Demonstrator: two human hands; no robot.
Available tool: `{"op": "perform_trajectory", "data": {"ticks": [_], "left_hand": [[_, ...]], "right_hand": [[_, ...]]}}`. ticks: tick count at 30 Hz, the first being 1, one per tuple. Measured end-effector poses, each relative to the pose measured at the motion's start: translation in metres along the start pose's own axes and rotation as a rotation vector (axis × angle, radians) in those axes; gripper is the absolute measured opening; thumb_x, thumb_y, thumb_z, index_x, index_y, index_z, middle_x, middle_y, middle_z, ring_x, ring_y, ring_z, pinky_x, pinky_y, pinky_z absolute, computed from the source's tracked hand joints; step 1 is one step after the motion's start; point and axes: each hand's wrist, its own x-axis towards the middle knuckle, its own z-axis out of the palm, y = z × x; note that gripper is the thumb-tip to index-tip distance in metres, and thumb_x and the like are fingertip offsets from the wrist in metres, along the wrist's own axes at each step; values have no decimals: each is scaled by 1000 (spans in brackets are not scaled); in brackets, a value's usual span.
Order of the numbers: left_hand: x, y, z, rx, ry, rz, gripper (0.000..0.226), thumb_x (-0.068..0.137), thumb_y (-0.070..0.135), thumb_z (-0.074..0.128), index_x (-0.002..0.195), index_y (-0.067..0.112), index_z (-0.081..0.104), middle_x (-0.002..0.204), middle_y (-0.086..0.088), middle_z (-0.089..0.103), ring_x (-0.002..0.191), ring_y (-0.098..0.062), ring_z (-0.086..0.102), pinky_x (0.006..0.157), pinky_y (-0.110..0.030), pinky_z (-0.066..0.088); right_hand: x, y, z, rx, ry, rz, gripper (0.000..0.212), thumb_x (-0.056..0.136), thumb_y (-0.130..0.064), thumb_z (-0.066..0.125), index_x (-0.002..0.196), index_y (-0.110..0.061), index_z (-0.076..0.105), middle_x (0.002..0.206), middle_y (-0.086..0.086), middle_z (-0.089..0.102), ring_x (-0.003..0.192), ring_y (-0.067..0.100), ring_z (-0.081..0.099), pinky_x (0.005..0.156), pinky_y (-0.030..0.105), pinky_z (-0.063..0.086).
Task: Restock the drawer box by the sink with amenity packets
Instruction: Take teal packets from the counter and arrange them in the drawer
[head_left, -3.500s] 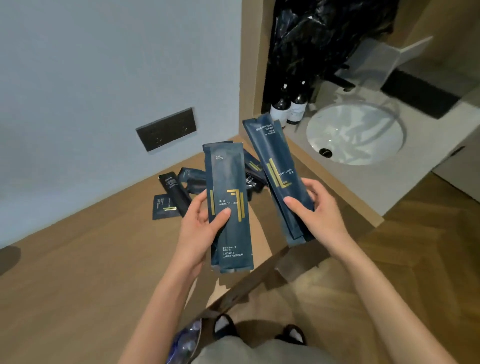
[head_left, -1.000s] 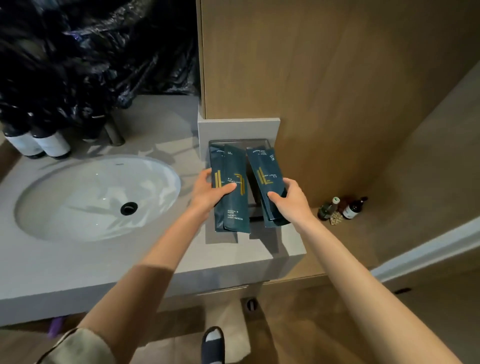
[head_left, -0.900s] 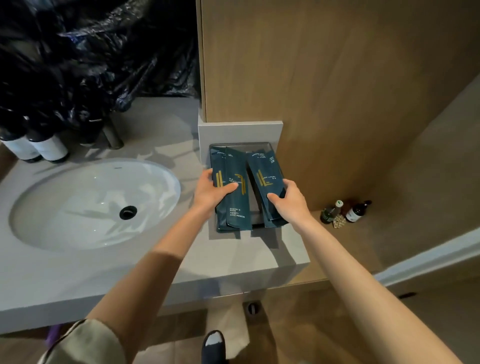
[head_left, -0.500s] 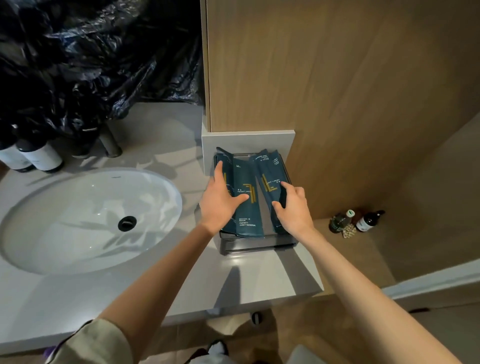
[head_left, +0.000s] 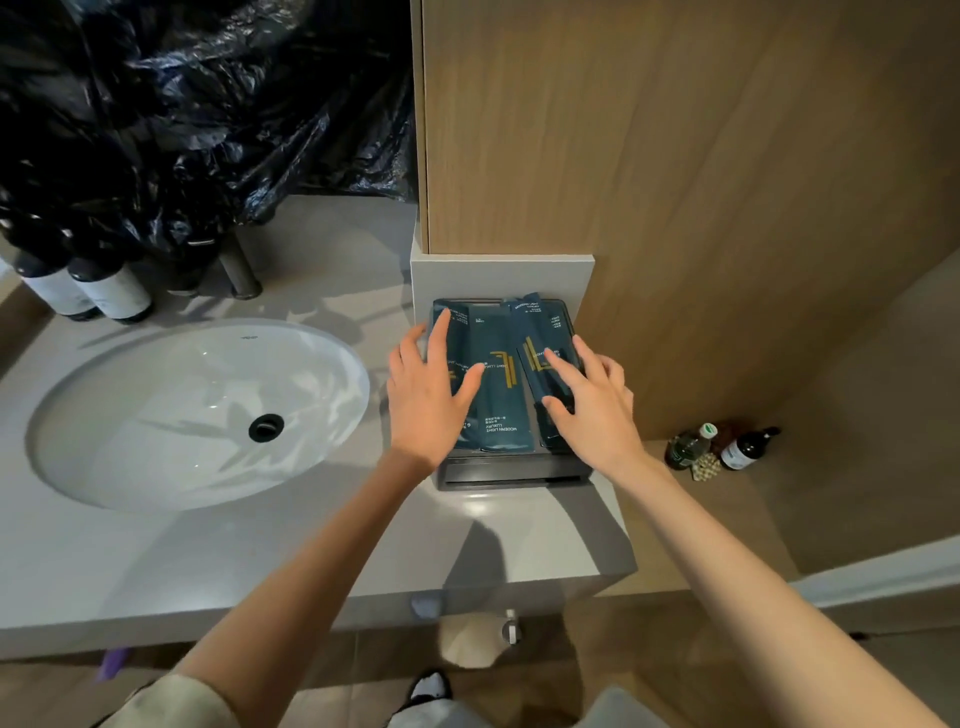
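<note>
Head view: dark box (head_left: 511, 474) on the grey bench (head_left: 291, 551), right of the sink (head_left: 197, 410) and against a wood panel (head_left: 675, 182); blue packets (head_left: 498, 395) lie flat on top of it in two overlapping groups; left hand (head_left: 428, 402) open, fingers spread, palm resting on the left group; right hand (head_left: 589, 410) open, fingers (head_left: 558, 366) spread over the right group; neither hand grips anything; two bottles (head_left: 91, 291) stand behind the sink, beneath black plastic (head_left: 197, 114).
</note>
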Motion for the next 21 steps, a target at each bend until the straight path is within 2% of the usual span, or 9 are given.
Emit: {"op": "perform_trajectory", "data": {"ticks": [2, 4, 6, 8, 10, 12, 14, 17, 21], "left_hand": [[-22, 1, -15, -210, -6, -62, 51, 93, 35, 53, 140, 22, 39, 125, -5, 47, 115, -20, 43, 98, -33, 39], [-50, -1, -27, -466, 0, -171, 32, 93, 23, 56, 125, 21, 52, 107, -1, 56, 97, -15, 53, 88, -30, 45], [-79, -3, -33, -634, 8, -343, 17, 92, 13, 56, 106, 21, 61, 91, 0, 62, 78, -12, 58, 77, -29, 48], [-102, -5, -32, -727, -64, -572, 19, 93, 10, 51, 95, 24, 64, 89, -3, 64, 72, -12, 58, 69, -26, 47], [-114, -6, -29, -848, -224, -789, 20, 97, 13, 47, 103, 20, 64, 98, -6, 64, 78, -15, 59, 67, -24, 45], [-114, -5, -23, -1044, -405, -976, 25, 99, 18, 45, 120, 12, 58, 112, -4, 61, 95, -22, 61, 75, -26, 47], [-109, -2, -14, -1231, -523, -1144, 24, 99, 19, 45, 121, 14, 54, 120, -3, 59, 105, -24, 59, 85, -31, 47], [-101, 0, 0, -1386, -572, -1297, 8, 96, 18, 49, 101, 14, 54, 124, -5, 61, 102, -23, 63, 82, -33, 50], [-102, 3, 8, -1626, -528, -1365, 9, 96, 11, 46, 98, 6, 54, 118, -5, 62, 112, -23, 60, 93, -34, 48]], "right_hand": [[-14, 5, -3, 17, 4, -117, 52, 95, -28, 54, 144, -35, 38, 158, -5, 21, 141, 22, 18, 111, 45, 23], [-27, 12, -4, -3, -60, -208, 50, 96, -28, 53, 143, -37, 40, 157, -8, 25, 143, 20, 19, 114, 45, 20], [-36, 19, -2, -51, -126, -264, 49, 97, -28, 51, 143, -38, 39, 156, -9, 27, 144, 20, 20, 117, 44, 19], [-41, 23, -1, -78, -165, -295, 48, 97, -28, 50, 143, -37, 39, 156, -8, 29, 144, 20, 23, 118, 40, 19], [-44, 22, -1, -76, -216, -301, 48, 98, -29, 49, 144, -35, 38, 155, -7, 30, 144, 20, 24, 117, 36, 20], [-46, 18, 0, -89, -275, -292, 48, 99, -29, 46, 146, -35, 36, 157, -5, 28, 146, 21, 20, 118, 38, 21], [-48, 13, 1, -143, -309, -287, 47, 101, -29, 41, 146, -37, 34, 158, -4, 25, 147, 22, 17, 118, 39, 21], [-45, 8, -3, -202, -345, -282, 45, 103, -26, 32, 147, -37, 32, 158, -4, 24, 148, 22, 16, 117, 35, 20], [-40, 7, -10, -183, -434, -253, 49, 102, -18, 28, 147, -38, 32, 160, -4, 20, 148, 21, 14, 119, 38, 21]]}}
